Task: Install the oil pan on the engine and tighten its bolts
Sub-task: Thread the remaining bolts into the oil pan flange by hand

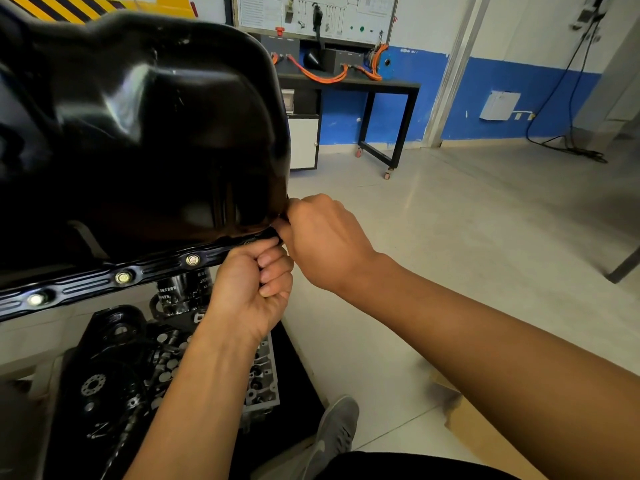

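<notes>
So the pan (138, 133) is sitting up on the engine, glossy black, filling most of my upper left, with its flange (104, 280) running along the bottom edge toward the right corner. Three bolts (123, 277) are showing in the flange, spaced along it, shiny heads. Both hands are bunched at the right corner of the flange. Left hand (254, 289) is curled into a fist right under the flange edge, fingers (275, 271) folded in tight, but I can't tell what's inside it, if anything. Right hand (322, 240) is pressed up against the pan corner from the right side, fingertips hidden behind the lip, so I can't tell whether it's pinching something or just bracing. Below the flange there's an oil filter (183, 289) and a cylinder head (263, 382) lying on a black mat (298, 368) on the floor. My grey shoe (336, 427) is poking in beside the mat.
</notes>
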The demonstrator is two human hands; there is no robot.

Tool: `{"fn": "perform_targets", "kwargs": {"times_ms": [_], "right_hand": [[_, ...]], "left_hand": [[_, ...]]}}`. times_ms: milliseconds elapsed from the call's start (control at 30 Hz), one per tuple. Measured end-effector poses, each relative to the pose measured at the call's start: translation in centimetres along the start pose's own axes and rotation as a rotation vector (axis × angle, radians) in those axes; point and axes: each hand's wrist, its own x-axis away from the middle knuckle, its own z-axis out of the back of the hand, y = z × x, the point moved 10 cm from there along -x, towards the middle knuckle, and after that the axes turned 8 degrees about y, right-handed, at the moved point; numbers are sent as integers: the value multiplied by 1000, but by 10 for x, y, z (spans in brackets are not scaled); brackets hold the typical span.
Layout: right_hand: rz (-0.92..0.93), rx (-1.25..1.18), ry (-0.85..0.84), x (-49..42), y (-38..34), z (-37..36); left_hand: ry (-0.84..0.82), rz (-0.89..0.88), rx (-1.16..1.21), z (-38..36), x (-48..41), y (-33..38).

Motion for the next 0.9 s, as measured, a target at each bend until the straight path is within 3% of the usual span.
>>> {"fn": "perform_targets", "kwargs": {"times_ms": [167,500,700,900], "right_hand": [[17,-129,23,-4,1,9],[73,-51,-21,-7,-5,1],[78,-190,-45,-5,5,6],[182,-77,-54,-2,-1,3]], "left_hand": [[-11,1,-4,-1,0,0],[-22,20,-1,-2,2,0],[-35,42,-9,-3,4,-1],[-46,85,68,-10,4,1]]}}
